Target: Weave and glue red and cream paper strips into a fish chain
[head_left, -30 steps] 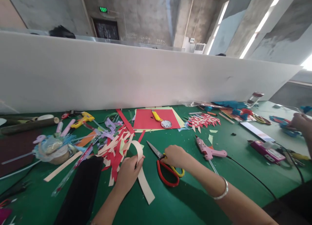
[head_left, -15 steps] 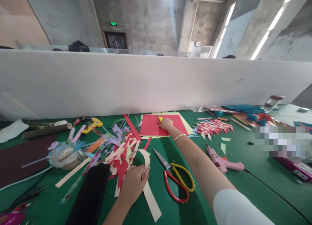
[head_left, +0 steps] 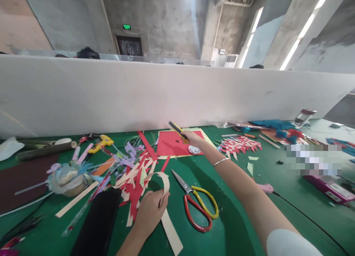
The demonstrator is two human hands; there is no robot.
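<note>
My left hand (head_left: 151, 209) is closed on a cream paper strip (head_left: 172, 232), whose upper part curls over the fingers while the lower end lies on the green table. Further off, my right hand (head_left: 193, 138) grips a yellow and black utility knife (head_left: 177, 130), raised above a sheet of red paper (head_left: 169, 143). A small round patterned object (head_left: 194, 149) rests on the red sheet below that hand. Between my arms lie scissors (head_left: 191, 191) with one red and one yellow handle, blades slightly apart.
Red and cream paper strips (head_left: 135, 185) pile up left of centre. A black case (head_left: 97, 222) lies at front left, a yellow glue gun (head_left: 102, 144) behind. Woven red-white paper (head_left: 241, 145) and a partly hidden pink glue gun (head_left: 264, 188) are at right. A white partition (head_left: 172, 97) borders the table.
My right hand has lifted the utility knife off the red sheet, and the round patterned object now shows. My right forearm has swung right, covering most of the pink glue gun. The left hand keeps its hold.
</note>
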